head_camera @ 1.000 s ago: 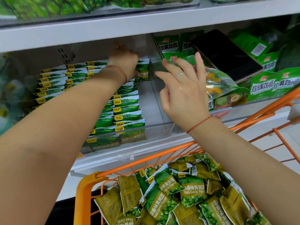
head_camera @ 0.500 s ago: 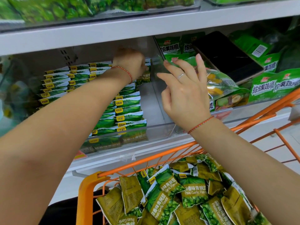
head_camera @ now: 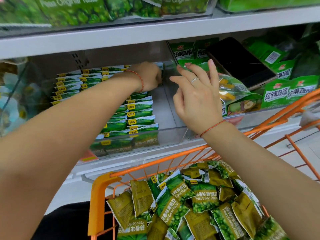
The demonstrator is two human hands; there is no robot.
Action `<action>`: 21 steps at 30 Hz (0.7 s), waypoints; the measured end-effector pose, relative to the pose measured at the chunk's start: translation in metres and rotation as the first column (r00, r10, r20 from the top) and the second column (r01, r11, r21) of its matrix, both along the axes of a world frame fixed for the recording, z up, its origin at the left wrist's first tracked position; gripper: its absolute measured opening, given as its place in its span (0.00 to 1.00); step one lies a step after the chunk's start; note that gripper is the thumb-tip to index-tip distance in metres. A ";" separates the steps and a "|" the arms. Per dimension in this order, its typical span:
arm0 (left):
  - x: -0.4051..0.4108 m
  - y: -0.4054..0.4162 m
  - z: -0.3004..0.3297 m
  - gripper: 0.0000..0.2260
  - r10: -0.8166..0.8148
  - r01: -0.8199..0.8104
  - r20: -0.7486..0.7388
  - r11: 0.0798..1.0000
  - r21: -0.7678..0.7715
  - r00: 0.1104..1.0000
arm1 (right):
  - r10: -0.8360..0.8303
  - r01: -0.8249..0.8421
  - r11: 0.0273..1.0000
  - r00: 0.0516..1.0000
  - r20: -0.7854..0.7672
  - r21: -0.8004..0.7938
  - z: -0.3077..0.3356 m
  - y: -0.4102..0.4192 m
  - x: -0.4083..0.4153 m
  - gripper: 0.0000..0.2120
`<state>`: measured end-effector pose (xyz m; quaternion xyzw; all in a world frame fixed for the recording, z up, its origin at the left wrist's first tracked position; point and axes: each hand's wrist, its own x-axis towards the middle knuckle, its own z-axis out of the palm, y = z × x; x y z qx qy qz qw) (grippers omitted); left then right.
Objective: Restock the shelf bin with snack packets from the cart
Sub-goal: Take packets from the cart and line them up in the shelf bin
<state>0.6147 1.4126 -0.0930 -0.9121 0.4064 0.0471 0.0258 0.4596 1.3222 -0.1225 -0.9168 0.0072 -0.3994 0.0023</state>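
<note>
Hidden: the fingers of the left hand (head_camera: 149,76) are turned away from me, deep at the back of the clear plastic shelf bin (head_camera: 166,134); they curl around something thin and upright there, seemingly the edge of a green packet, but I cannot make out which.
Cut off: the orange wire cart (head_camera: 102,191) runs out of view below and to the right; the upper shelf's large green pea bags (head_camera: 74,11) are cropped at the top.
Blurred: the goods left of the bin, behind its clear wall, are too smeared to name.
Left hand: reaches far in over the stacked rows, wrist bent, a red string bracelet on it; it grips at the rear of the rows.
Right hand (head_camera: 195,99): released, holding nothing; fingers spread and fairly straight, raised above the bin's bare right part, fingertips near the clear divider; a ring on one finger and a red string at the wrist.
Snack packets in bin: small green-and-white pea packets with yellow logos (head_camera: 140,116) lie in overlapping rows filling the bin's left and middle.
Snack packets in cart: a loose heap of green garlic pea packets (head_camera: 204,200) lies in the cart, below the shelf.
Neighbouring bin: green mixed fruit-and-vegetable crisp bags (head_camera: 277,94) with a flat black slab (head_camera: 240,64) lying on them.
</note>
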 end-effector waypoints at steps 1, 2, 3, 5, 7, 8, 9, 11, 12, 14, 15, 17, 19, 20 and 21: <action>-0.008 0.009 0.005 0.09 0.023 -0.023 -0.004 0.997 -0.072 1.000 | 0.026 -0.026 1.000 1.000 0.005 0.008 0.002 0.000 -0.001 0.14; -0.019 0.018 0.013 0.09 0.039 -0.037 0.015 0.991 -0.125 0.999 | 0.065 -0.065 0.998 0.998 0.004 0.021 0.006 0.000 -0.003 0.13; -0.034 0.029 0.020 0.10 0.054 -0.051 0.013 0.984 -0.169 0.998 | 0.107 -0.107 0.994 0.994 -0.010 0.040 0.010 0.000 -0.008 0.12; -0.068 0.049 0.032 0.11 0.041 -0.022 0.065 0.963 -0.269 0.997 | 0.162 -0.158 0.984 0.985 -0.050 0.076 0.018 0.001 -0.024 0.12; -0.106 0.069 0.041 0.11 0.010 0.040 0.135 0.932 -0.359 0.991 | 0.181 -0.176 0.982 0.982 -0.063 0.075 0.026 0.003 -0.045 0.11; -0.125 0.078 0.044 0.11 -0.005 0.065 0.145 0.910 -0.409 0.989 | 0.192 -0.188 0.980 0.979 -0.067 0.062 0.029 0.004 -0.059 0.11; -0.144 0.087 0.046 0.10 -0.028 0.086 0.136 0.896 -0.437 0.990 | 0.207 -0.204 0.978 0.975 -0.079 0.050 0.030 0.005 -0.072 0.11; -0.179 0.100 0.048 0.09 -0.105 0.135 0.096 0.906 -0.401 0.990 | 0.234 -0.229 0.972 0.962 -0.140 0.049 0.030 0.006 -0.100 0.10; -0.194 0.103 0.046 0.09 -0.150 0.159 0.051 0.931 -0.328 0.987 | 0.234 -0.227 0.972 0.957 -0.174 0.060 0.027 0.006 -0.114 0.11; -0.219 0.107 0.036 0.10 -0.225 0.204 -0.134 0.967 -0.155 0.965 | 0.209 -0.201 0.978 0.943 -0.260 0.058 0.024 0.009 -0.138 0.13; -0.228 0.107 0.029 0.10 -0.248 0.233 -0.257 0.969 -0.088 0.934 | 0.182 -0.175 0.983 0.920 -0.348 0.052 0.024 0.011 -0.148 0.14; -0.248 0.105 0.010 0.13 -0.245 0.276 -0.462 0.961 0.000 0.852 | 0.065 -0.044 0.998 0.781 -0.621 0.049 0.027 0.013 -0.165 0.14; -0.269 0.100 -0.012 0.19 -0.188 0.299 -0.563 0.948 0.110 0.805 | -0.060 0.091 0.996 0.524 -0.850 -0.013 0.024 0.009 -0.179 0.14; -0.280 0.097 -0.022 0.23 -0.164 0.322 -0.573 0.928 0.187 0.803 | -0.101 0.109 0.992 0.396 -0.913 -0.062 0.021 0.008 -0.186 0.15; -0.290 0.094 -0.030 0.27 -0.145 0.346 -0.563 0.899 0.267 0.813 | -0.131 0.106 0.989 0.304 -0.944 -0.103 0.018 0.008 -0.193 0.15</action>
